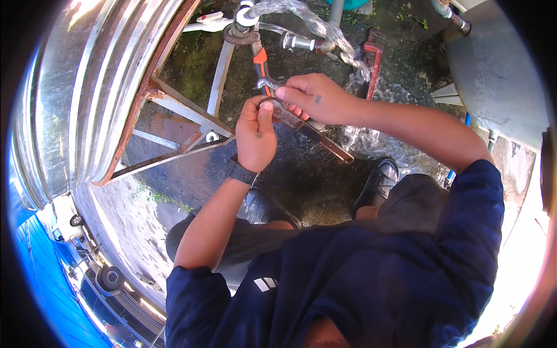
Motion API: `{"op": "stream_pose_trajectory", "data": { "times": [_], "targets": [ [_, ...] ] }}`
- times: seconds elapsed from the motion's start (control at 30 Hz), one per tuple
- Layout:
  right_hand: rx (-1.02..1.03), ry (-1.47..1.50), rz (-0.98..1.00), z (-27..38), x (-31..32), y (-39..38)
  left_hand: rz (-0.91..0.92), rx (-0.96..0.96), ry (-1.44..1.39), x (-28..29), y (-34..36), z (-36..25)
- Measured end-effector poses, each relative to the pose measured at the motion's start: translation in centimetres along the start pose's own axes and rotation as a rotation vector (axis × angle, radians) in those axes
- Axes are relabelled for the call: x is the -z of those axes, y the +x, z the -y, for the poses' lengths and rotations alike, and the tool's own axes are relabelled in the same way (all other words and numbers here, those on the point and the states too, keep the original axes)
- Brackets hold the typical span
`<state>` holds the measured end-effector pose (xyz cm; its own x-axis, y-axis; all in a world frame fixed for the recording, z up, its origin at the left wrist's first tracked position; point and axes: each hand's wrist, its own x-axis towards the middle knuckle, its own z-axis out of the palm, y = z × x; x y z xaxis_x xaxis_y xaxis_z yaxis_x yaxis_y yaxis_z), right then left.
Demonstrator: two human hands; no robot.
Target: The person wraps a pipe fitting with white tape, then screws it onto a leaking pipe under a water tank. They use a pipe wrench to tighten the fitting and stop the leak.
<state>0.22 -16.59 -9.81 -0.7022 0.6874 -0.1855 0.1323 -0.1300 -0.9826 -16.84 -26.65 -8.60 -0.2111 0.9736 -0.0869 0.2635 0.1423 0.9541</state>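
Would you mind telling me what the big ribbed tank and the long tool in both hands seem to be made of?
The big ribbed tank looks like bright sheet metal, probably stainless or galvanised steel: shiny, reflective ribs. The long tool appears to be rusted iron or steel: brown, dull shaft, held by the left hand and right hand.

Left of my fingers a big ribbed steel tank (87, 87) sits on a rusty frame (174, 116). Above my fingers water (313, 23) gushes from a pipe fitting (301, 42). A red pipe wrench (373, 58) lies just right, on wet ground (301, 180).
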Motion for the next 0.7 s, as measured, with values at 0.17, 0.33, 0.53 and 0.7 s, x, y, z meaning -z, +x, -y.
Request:
{"op": "stream_pose_trajectory", "data": {
  "times": [0.17,0.33,0.53,0.7],
  "targets": [
    [-0.11,0.307,0.064,-0.6,0.1,0.1,-0.005,-0.04,0.061,0.2,-0.2,-0.4],
    [0.041,0.207,-0.112,-1.8,-2.6,-1.7,-0.138,0.105,-0.062,0.3,1.2,-0.9],
    [0.028,0.212,-0.174,-0.7,-1.4,-0.8,-0.003,0.014,0.0,0.7,1.1,-1.0],
    [-0.057,-0.014,-0.114,0.0,-0.3,-0.5,0.074,0.165,-0.023,0.3,0.5,-0.4]
  ]
}}
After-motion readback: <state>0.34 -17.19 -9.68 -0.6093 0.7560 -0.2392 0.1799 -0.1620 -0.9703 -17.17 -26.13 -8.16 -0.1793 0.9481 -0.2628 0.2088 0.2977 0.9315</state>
